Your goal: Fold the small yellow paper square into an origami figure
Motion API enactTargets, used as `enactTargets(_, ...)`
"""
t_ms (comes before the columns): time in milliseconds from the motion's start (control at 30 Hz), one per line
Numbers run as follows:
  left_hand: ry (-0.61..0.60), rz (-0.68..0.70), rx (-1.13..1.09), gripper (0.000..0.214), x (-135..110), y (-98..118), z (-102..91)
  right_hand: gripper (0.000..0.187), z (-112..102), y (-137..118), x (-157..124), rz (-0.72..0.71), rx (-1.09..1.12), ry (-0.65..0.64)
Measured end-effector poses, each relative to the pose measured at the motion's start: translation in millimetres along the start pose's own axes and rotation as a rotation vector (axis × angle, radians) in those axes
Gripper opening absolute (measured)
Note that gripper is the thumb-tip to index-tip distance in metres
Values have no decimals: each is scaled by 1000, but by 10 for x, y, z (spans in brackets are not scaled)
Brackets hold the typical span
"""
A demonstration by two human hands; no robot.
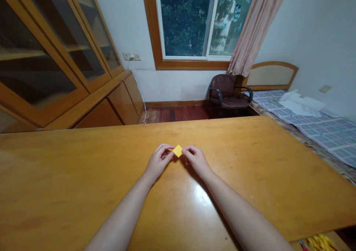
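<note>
A small yellow folded paper square is held just above the wooden table, near its middle. My left hand pinches the paper's left edge with curled fingers. My right hand pinches its right edge the same way. Both forearms reach in from the bottom of the view, and the two hands almost touch around the paper.
A glass-door wooden cabinet lines the left wall. A dark office chair stands under the window. A bed with a checked cover lies to the right. Yellow and red items show past the table's near right corner.
</note>
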State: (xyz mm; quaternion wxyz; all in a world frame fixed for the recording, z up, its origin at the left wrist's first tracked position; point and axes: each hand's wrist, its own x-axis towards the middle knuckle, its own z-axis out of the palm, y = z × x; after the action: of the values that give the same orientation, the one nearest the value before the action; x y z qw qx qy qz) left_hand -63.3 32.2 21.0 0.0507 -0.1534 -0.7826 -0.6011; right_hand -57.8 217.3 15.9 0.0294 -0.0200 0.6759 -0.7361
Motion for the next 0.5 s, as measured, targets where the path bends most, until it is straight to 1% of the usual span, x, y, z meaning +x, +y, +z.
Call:
enactTargets(233,-26,-18,-44,24,0,18,10,24,18,-6,-11,-43,-72,1)
enactTargets(400,-26,0,-12,22,8,-1,18,22,29,8,-13,-76,-157,17)
enactTargets(500,-18,-16,-37,23,12,-23,25,21,24,32,-11,-99,-199,13)
